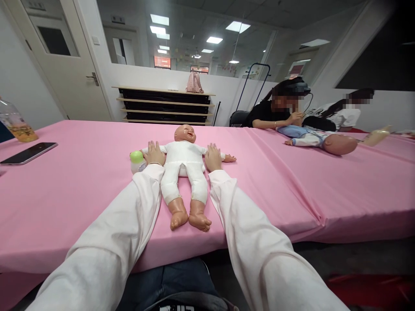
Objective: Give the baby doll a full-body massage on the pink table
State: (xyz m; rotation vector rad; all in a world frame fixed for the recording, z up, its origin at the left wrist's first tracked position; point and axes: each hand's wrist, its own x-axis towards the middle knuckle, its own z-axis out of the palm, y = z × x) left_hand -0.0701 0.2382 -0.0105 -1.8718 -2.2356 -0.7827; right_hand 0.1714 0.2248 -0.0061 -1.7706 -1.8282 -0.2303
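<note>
A baby doll (184, 154) with a white cloth body lies on its back on the pink tablecloth (97, 190), its bare feet toward me. My left hand (154, 154) rests on the doll's outstretched arm at the left, fingers stretched out. On the other arm lies my right hand (213, 157), also flat with fingers extended. Neither hand is wrapped round anything. Beside my left wrist is a small white bottle with a light green cap (136, 160), partly behind that hand.
A phone (30, 153) and a drink bottle (17, 123) are at the far left. At the right, a co-worker (275, 103) leans over a second doll (339, 143); another person (343, 110) sits beyond. A pale bottle (376, 136) lies near that doll. Shelves (165, 106) stand behind.
</note>
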